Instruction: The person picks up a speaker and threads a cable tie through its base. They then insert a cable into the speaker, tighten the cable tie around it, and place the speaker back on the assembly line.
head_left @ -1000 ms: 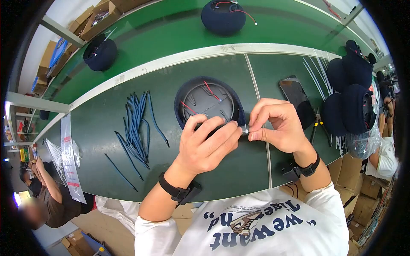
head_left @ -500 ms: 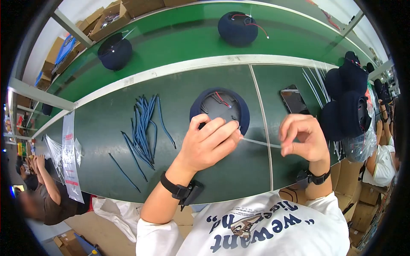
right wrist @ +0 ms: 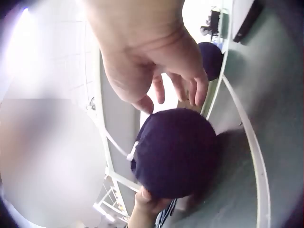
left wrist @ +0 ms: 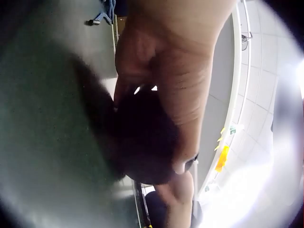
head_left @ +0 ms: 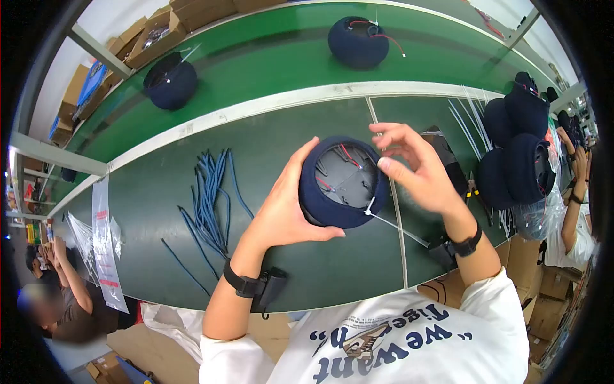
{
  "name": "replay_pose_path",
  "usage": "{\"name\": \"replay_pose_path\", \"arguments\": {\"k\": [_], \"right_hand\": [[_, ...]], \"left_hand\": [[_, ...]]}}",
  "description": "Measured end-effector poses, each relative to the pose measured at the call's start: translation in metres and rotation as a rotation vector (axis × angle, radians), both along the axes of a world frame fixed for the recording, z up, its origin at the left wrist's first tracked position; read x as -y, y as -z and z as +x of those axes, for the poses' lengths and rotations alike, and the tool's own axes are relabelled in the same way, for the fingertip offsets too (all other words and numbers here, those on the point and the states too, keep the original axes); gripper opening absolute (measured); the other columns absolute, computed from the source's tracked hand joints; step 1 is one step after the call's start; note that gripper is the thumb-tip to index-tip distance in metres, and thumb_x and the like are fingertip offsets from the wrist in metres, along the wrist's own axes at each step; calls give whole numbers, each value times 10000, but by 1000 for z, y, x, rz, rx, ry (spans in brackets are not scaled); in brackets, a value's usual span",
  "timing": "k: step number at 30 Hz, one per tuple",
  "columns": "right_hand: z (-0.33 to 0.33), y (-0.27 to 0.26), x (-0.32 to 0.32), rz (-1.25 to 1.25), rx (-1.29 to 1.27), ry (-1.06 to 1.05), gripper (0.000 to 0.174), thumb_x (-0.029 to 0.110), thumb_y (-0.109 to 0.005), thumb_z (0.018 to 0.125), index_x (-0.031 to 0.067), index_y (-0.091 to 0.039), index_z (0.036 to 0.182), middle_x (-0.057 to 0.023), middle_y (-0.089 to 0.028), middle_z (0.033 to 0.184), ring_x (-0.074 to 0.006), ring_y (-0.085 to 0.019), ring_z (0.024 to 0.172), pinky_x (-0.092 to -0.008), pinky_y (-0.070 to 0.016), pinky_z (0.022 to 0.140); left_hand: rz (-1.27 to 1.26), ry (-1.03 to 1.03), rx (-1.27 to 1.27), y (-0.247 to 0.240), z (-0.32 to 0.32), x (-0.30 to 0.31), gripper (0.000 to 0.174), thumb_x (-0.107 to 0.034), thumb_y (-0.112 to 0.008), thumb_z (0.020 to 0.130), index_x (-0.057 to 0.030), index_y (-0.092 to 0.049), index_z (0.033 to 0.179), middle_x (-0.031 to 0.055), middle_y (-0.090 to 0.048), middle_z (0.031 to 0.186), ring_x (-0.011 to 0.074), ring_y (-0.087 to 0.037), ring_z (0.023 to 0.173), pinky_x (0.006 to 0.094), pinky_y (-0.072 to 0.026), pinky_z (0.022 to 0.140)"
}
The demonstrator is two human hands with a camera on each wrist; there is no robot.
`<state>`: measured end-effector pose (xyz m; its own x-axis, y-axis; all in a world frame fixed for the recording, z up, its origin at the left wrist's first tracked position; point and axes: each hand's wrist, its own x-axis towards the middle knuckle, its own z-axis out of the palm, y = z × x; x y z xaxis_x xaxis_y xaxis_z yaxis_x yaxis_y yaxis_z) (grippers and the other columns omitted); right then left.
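Note:
My left hand (head_left: pixel 281 208) grips a round, navy fabric-covered shell (head_left: pixel 311 192) by its left side, thumb along the near edge. Inside the shell's open face are grey plastic and red wires (head_left: pixel 348 155) with small connectors. A white zip tie (head_left: pixel 400 228) sits at the near right rim, its long tail sticking out to the right. My right hand (head_left: pixel 419 169) is beside the shell's right rim with fingers spread and loosely bent, thumb tip right at the edge. In the right wrist view the shell (right wrist: pixel 175 152) lies just below those fingertips.
Blue sleeved cords (head_left: pixel 214 198) lie in a bunch on the left. To the right are a phone (head_left: pixel 441 147), pliers (head_left: pixel 473 185), loose zip ties (head_left: pixel 470 125) and stacked navy shells (head_left: pixel 527 166). Two more shells, one here (head_left: pixel 358 45), stand on the green belt behind.
My right hand pulled the zip tie's tail out to the right, then let go and moved up to the shell's right rim. The left hand shifted from pinching at the rim to gripping the shell's side.

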<state>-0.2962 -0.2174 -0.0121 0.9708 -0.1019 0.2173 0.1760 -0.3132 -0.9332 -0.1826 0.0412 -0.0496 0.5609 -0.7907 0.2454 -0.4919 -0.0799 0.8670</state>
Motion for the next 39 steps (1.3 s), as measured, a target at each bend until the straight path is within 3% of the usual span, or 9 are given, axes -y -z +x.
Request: {"name": "replay_pose_path", "arguments": {"k": [2, 5, 16, 19, 22, 25, 26, 30, 39], "right_hand": [[-1, -25, -15, -428, 124, 73, 129, 93, -796, 889, 26, -725, 974, -239, -645, 1381, -364, -674, 1194, -408, -532, 1015], [7, -23, -41, -785, 104, 249, 165, 88, -801, 845, -4, -735, 964, -213, -660, 1353, -392, -636, 1221, -462, -498, 1062], [23, -7, -9, 163, 125, -111, 113, 45, -756, 843, 30, -645, 843, -171, -683, 1245, -301, -681, 1082, -380, -522, 959], [17, -19, -5, 269, 78, -136, 141, 78, -772, 843, 45, -636, 850, -171, -656, 1277, -294, -640, 1154, -394, -495, 991], [7, -42, -8, -400, 190, 220, 150, 65, -797, 813, 38, -654, 845, -166, -650, 1295, -328, -621, 1220, -406, -515, 963], [-2, -47, -37, -760, 298, 149, 211, 88, -851, 688, 47, -703, 833, -177, -633, 1370, -365, -588, 1305, -530, -456, 1072], [-2, -41, -47, -710, 217, 72, 174, 134, -821, 691, 38, -719, 795, -208, -607, 1427, -393, -524, 1404, -595, -371, 1176], [7, -37, -51, -824, 189, -44, 182, 164, -712, 789, -6, -752, 841, -245, -573, 1487, -392, -448, 1492, -593, -270, 1268], [16, -13, -65, -646, 196, -41, 101, 78, -723, 795, -9, -704, 843, -257, -586, 1461, -409, -451, 1492, -584, -296, 1258]], "left_hand": [[-15, -7, 27, -4, -2, 10, 1510, -399, -1088, 424, -32, -276, 1644, 209, -487, 1568, 370, -508, 1446, 461, -394, 1219], [-15, -1, 40, -5, -6, 19, 1491, -367, -1076, 452, -29, -253, 1648, 228, -423, 1595, 416, -456, 1474, 494, -401, 1222], [35, 26, 2, 3, 1, 18, 1488, -440, -1071, 419, -17, -316, 1629, 239, -452, 1582, 418, -464, 1471, 501, -417, 1206], [34, 11, 30, 3, -1, 20, 1479, -441, -1075, 409, -10, -340, 1619, 240, -462, 1569, 417, -481, 1455, 497, -417, 1199], [50, 8, 103, -1, -3, 22, 1523, -468, -1083, 382, -8, -328, 1622, 242, -455, 1570, 423, -479, 1446, 502, -414, 1193], [19, -3, 147, 4, -6, 21, 1564, -488, -1084, 361, -4, -304, 1628, 244, -449, 1571, 428, -468, 1449, 517, -412, 1189], [20, 10, 156, 6, -6, 22, 1589, -490, -1084, 355, 0, -275, 1632, 245, -429, 1582, 432, -467, 1443, 528, -420, 1177], [50, -51, 0, 13, -15, 21, 1596, -450, -1096, 365, 7, -240, 1633, 247, -393, 1605, 423, -482, 1428, 508, -437, 1163], [14, -92, 177, 15, -20, 23, 1488, -366, -1087, 439, 18, -255, 1611, 243, -431, 1551, 412, -516, 1387, 496, -472, 1117]]}}
